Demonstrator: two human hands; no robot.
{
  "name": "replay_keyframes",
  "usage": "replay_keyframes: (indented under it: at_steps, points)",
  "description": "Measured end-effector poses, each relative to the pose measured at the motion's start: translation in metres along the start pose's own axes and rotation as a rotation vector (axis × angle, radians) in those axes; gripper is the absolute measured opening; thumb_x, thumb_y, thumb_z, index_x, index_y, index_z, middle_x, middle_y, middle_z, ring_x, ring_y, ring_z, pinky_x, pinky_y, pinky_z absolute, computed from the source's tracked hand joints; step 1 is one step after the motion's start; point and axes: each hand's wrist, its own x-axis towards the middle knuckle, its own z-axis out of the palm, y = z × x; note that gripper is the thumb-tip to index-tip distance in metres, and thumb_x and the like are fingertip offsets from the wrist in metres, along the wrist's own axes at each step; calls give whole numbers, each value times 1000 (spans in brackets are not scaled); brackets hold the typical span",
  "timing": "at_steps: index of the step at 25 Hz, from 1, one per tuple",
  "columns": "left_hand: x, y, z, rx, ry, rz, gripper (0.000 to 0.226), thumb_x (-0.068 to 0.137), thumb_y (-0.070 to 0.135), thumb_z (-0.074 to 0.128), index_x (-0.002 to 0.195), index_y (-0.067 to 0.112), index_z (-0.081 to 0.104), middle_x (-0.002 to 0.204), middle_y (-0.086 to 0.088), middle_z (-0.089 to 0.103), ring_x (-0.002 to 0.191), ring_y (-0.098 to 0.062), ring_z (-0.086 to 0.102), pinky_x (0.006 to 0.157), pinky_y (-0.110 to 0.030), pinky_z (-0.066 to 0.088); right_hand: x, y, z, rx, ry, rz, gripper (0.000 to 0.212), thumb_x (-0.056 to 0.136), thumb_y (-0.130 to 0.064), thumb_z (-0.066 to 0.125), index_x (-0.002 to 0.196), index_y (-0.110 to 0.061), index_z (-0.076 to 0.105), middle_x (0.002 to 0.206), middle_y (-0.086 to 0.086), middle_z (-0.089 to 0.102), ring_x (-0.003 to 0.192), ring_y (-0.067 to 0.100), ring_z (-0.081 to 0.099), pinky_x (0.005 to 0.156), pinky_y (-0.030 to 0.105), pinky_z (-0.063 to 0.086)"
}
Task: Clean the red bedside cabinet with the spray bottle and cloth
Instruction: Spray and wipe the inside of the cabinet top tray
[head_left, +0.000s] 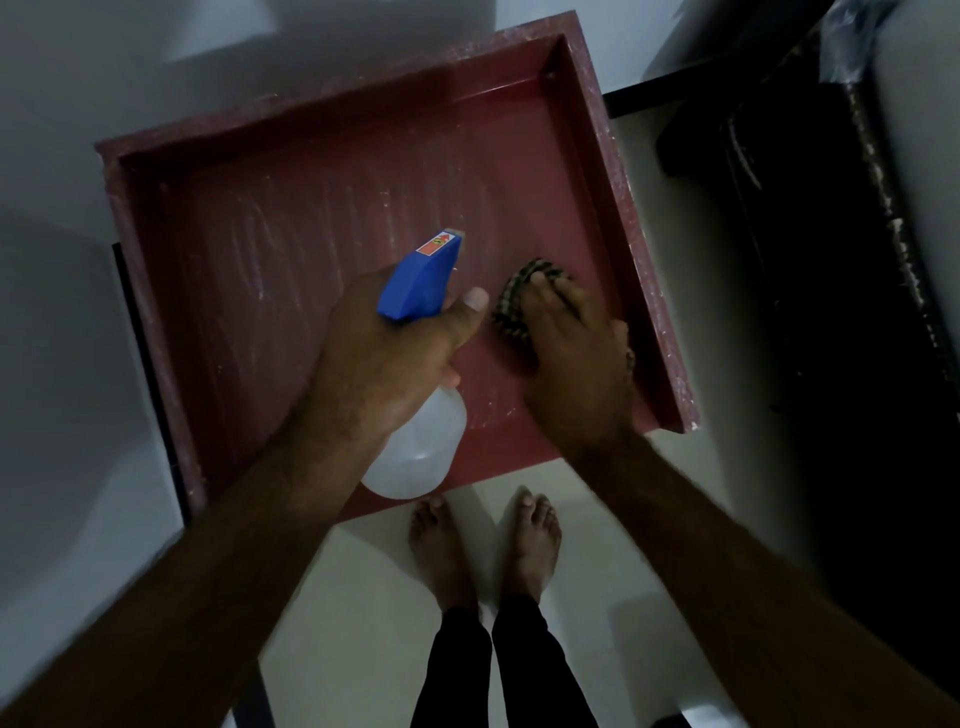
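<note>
We see the left hand (384, 358), fingers clamped round the spray bottle (422, 283), over the red bedside cabinet (291, 249); right hand (576, 369) fingers (546, 297) pressing flat on the cloth (511, 304), right side.

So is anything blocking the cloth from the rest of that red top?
Nothing lies on the red top. Only the spray bottle, gripped by the left hand, is over it, beside the cloth.
</note>
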Motion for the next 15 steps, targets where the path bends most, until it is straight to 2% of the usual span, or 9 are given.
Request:
replay_keyframes:
  at_steps: [2, 5, 6, 9, 10, 11, 13, 15]
  points:
    - [-2, 0, 2, 11, 14, -6, 43, 88, 43, 71, 98, 4, 57, 76, -9, 59, 59, -15, 68, 56, -21, 50, -7, 6, 4, -32, -20, -128, 73, 79, 3, 61, 150, -11, 54, 152, 8, 57, 143, 32, 47, 103, 58, 46]
    - [-6, -1, 5, -7, 16, -27, 43, 89, 41, 72, 96, 2, 56, 76, -11, 57, 63, -19, 66, 50, -12, 47, -9, 9, 0, 7, -12, 70, 73, 79, 0, 54, 151, -12, 52, 153, 7, 56, 144, 31, 44, 97, 53, 43]
    - [-6, -3, 7, -7, 20, -19, 42, 89, 41, 72, 95, 2, 56, 77, -13, 57, 63, -19, 65, 48, -9, 46, -11, 8, 0, -2, -14, 46, 73, 79, -3, 50, 151, -12, 52, 154, 6, 55, 145, 31, 44, 97, 53, 43]
    - [-5, -1, 4, -15, 20, 9, 34, 89, 41, 72, 85, 11, 56, 76, -13, 58, 64, -20, 65, 48, -9, 45, -27, 14, 5, -46, -88, -198, 70, 81, -9, 42, 150, -10, 53, 152, 8, 56, 142, 32, 48, 99, 56, 45]
    - [-8, -6, 5, -19, 15, 15, 36, 89, 42, 72, 84, 10, 56, 75, -14, 57, 64, -22, 65, 48, -10, 46, -25, 19, 2, -27, -71, -171, 68, 82, -5, 48, 149, -10, 54, 151, 9, 57, 141, 32, 49, 99, 56, 45]
    - [-12, -10, 7, -14, -1, 3, 39, 88, 43, 73, 86, 7, 56, 76, -19, 57, 64, -22, 65, 49, -10, 46, -24, 20, -3, -11, -41, -69, 70, 81, 1, 57, 149, -10, 54, 151, 9, 58, 141, 32, 48, 99, 56, 45]
    - [-15, -7, 4, -66, 12, 4, 42, 89, 43, 72, 92, 3, 57, 84, -28, 61, 61, -17, 64, 48, -8, 45, -26, 11, -5, 0, -20, 66, 78, 75, 4, 70, 150, -10, 53, 151, 8, 58, 142, 32, 47, 99, 56, 44]
    - [-8, 12, -5, -116, 25, 39, 34, 89, 43, 71, 88, 11, 58, 84, -25, 63, 57, -11, 63, 47, -7, 44, -36, 9, -1, -30, -51, -81, 80, 72, 3, 71, 149, -10, 55, 151, 8, 58, 141, 33, 48, 100, 57, 44]
